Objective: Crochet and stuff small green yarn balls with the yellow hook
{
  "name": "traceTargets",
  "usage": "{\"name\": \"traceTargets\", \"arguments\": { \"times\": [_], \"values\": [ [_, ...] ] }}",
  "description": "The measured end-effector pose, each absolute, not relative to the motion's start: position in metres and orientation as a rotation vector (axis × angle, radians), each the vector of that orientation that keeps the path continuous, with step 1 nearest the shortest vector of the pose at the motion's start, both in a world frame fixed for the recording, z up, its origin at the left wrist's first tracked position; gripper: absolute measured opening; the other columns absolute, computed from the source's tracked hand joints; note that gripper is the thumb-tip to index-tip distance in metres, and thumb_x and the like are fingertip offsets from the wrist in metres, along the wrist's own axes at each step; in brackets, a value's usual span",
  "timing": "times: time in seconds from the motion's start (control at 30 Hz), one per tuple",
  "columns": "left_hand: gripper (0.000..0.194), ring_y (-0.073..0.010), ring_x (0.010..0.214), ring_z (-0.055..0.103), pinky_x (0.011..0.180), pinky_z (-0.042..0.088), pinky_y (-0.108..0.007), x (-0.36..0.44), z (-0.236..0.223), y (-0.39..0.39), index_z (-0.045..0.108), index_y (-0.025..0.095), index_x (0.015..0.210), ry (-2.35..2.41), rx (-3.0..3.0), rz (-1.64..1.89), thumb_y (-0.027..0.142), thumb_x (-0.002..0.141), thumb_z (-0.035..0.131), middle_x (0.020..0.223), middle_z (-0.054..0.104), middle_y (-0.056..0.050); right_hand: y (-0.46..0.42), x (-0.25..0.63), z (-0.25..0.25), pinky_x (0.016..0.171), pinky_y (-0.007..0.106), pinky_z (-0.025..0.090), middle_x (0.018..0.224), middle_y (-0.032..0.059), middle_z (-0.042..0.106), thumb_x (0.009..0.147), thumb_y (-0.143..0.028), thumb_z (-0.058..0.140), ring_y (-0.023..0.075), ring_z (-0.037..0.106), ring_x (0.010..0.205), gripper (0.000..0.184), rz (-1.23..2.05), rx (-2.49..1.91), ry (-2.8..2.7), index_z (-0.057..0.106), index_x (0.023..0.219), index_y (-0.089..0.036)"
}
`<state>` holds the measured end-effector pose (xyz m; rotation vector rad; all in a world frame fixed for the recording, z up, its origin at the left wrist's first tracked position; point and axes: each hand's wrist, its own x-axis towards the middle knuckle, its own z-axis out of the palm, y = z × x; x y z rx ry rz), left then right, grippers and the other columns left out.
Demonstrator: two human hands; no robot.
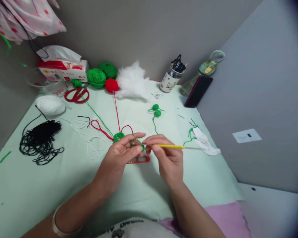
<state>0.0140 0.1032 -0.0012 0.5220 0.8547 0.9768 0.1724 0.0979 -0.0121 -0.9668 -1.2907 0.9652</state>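
My left hand (pixel 120 155) pinches a small piece of green crochet work (pixel 141 147) between thumb and fingers, with green yarn running over the index finger. In my right hand (pixel 168 160) is a crochet hook (pixel 171 146) with a yellow handle, its tip pointing left into the green work. Just behind my left fingers lies a coil of green yarn (pixel 119 136). Beneath both hands, partly covered, rests an orange-red tool with loop handles (pixel 145 159). Two small green crocheted balls (pixel 158 113) lie farther back, right of centre.
Along the back stand a tissue box (pixel 64 70), green yarn balls (pixel 96 78), a red yarn ball (pixel 111 85), white stuffing (pixel 132 81), a pen jar (pixel 172 77) and a phone (pixel 198 92) against a bottle (pixel 208 67). Red scissors (pixel 77 95) and black cord (pixel 41 138) lie left.
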Motion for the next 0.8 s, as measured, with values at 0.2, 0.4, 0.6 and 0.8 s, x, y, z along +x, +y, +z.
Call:
{"name": "traceTargets", "arguments": {
  "times": [0.2,0.4,0.6,0.8],
  "values": [
    [0.028,-0.0159,0.083,0.067,0.087,0.055,-0.033,0.015,0.003,0.103,0.077,0.023,0.112,0.808,0.549,0.912,0.023,0.085,0.076,0.089,0.07,-0.001,0.099,0.173,-0.011,0.061,0.031,0.06,0.086,0.0041,0.077,0.101,-0.035,0.061,0.0147,0.069,0.065,0.018,1.129,-0.927,-1.176,0.073,0.097,-0.021],
    [0.03,-0.0167,0.08,0.067,0.086,0.056,-0.035,0.014,0.001,0.104,0.078,0.022,0.113,0.839,0.537,0.924,0.023,0.083,0.075,0.087,0.066,0.0,0.092,0.177,-0.009,0.065,0.031,0.062,0.094,0.0051,0.076,0.106,-0.026,0.049,0.015,0.072,0.069,0.019,0.965,-0.979,-1.359,0.067,0.103,-0.022],
    [0.041,-0.0103,0.075,0.061,0.076,0.051,-0.022,0.015,-0.001,0.101,0.075,0.026,0.123,0.876,0.498,0.979,0.023,0.082,0.08,0.081,0.064,0.004,0.084,0.177,-0.014,0.079,0.032,0.063,0.114,0.0068,0.075,0.099,-0.012,0.056,0.0212,0.073,0.101,0.04,0.166,-0.999,-2.014,0.065,0.133,-0.032],
    [0.032,-0.0121,0.079,0.064,0.084,0.055,-0.028,0.014,-0.002,0.104,0.077,0.02,0.117,0.722,0.34,0.898,0.021,0.085,0.078,0.09,0.071,-0.002,0.09,0.176,-0.01,0.068,0.032,0.061,0.097,0.0052,0.072,0.102,-0.017,0.054,0.0167,0.07,0.079,0.024,0.633,-1.007,-1.513,0.074,0.11,-0.027]
  ]
}}
